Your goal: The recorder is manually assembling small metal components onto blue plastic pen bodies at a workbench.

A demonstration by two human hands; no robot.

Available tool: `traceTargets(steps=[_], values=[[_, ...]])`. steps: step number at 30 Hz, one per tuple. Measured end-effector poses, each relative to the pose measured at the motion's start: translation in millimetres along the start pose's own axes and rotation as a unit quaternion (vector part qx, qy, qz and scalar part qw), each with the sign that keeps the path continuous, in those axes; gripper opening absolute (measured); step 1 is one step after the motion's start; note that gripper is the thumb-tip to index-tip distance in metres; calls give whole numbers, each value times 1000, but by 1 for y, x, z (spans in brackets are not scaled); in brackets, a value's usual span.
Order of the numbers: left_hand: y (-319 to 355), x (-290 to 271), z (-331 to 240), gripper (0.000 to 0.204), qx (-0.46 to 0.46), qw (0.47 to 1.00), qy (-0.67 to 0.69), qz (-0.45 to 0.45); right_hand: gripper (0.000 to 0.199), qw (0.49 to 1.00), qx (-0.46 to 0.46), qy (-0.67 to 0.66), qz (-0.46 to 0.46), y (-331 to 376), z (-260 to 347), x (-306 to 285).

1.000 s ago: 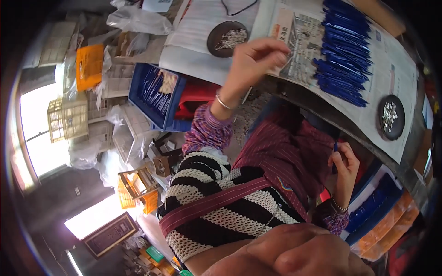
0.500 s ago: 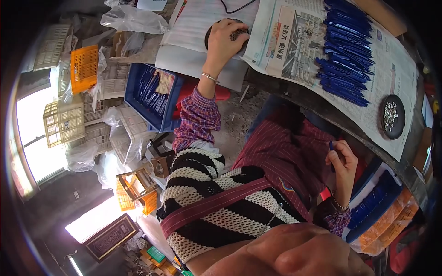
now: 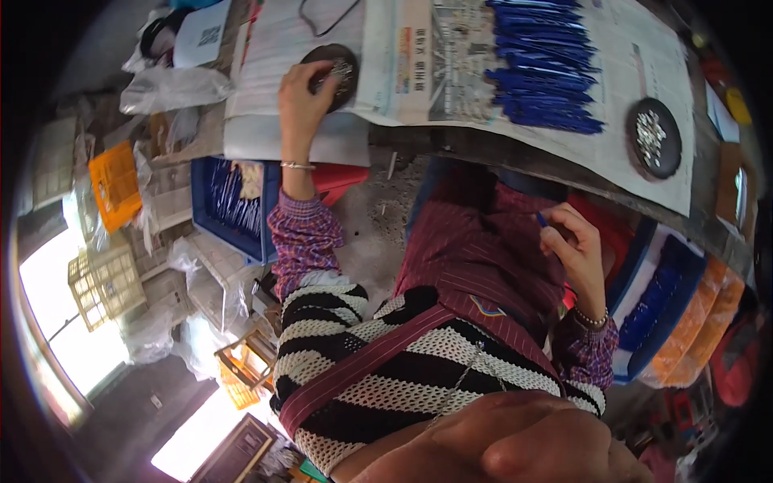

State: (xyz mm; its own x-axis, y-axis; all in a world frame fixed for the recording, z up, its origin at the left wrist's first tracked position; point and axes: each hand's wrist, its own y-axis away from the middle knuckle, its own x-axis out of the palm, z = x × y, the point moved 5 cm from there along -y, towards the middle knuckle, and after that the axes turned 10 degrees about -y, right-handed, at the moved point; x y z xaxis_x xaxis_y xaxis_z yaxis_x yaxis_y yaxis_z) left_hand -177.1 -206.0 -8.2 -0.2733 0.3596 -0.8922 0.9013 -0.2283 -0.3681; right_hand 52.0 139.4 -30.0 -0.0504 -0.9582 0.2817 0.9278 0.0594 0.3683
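My left hand reaches over a round dark dish holding small pale bits, on the table's left part. Its thumb and forefinger are drawn together at the dish; whatever may be between them is too small to make out. Low in front of my lap, my right hand pinches a slim dark-blue stick, of which only a short end shows. A dense row of similar dark-blue sticks lies on newspaper. A second dark dish, with shiny pale pieces, rests at the right.
A blue crate with more blue sticks stands below the table at left. Another blue bin sits at right beside an orange crate. The table's front edge runs before my lap. A black cord lies near the left dish.
The view has shifted, so the table sits further left and higher. My left hand has drawn back toward the dish's near-left side, uncovering more of it. The right hand still holds the stick.
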Motion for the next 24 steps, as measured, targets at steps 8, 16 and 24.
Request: traceTargets(steps=[8, 16, 24], values=[[-2, -7, -10, 10, -28, 999, 5, -16, 16, 1000, -1, -28, 0, 2, -4, -9], [1, -10, 2, 13, -87, 994, 72, -13, 16, 992, 6, -127, -23, -1, -11, -18], [5, -7, 7, 16, -66, 998, 13, 15, 22, 964, 20, -250, -88, -2, -19, -25]])
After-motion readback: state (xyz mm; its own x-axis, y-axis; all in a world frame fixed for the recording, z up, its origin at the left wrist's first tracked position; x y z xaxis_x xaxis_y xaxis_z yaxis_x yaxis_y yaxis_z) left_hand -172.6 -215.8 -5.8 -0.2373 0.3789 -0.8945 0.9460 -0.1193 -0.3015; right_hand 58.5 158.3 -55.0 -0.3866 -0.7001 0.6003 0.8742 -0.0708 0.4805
